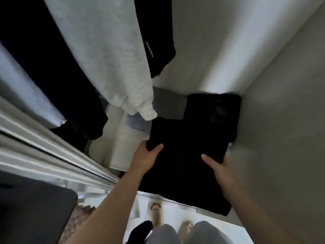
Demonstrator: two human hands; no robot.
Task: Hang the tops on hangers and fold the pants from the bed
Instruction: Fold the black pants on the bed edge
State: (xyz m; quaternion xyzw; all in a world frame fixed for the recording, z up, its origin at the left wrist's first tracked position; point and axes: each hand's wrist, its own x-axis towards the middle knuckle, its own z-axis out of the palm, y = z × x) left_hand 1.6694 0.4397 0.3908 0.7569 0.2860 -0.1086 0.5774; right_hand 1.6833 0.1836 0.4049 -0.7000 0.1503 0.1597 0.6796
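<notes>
The fingers of the left hand (147, 155) and the right hand (223, 169) are hidden under the black garment (182, 155); only the thumbs show. At 11 o'clock the white sweatshirt (105, 50) runs off the top edge. At 1 o'clock the dark pile (214, 110) is too black to make out.

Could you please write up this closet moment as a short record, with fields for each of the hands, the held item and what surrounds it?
setting: inside a closet, seen from above
held item: folded black garment, held between both hands
left hand: grips the garment's left edge, thumb on top
right hand: holds the right edge, thumb on top; fingers blurred
behind: dark folded pile in the corner, grey folded piece beside it
hanging: white sweatshirt, dark hanging top
garment set down: cannot tell
</notes>
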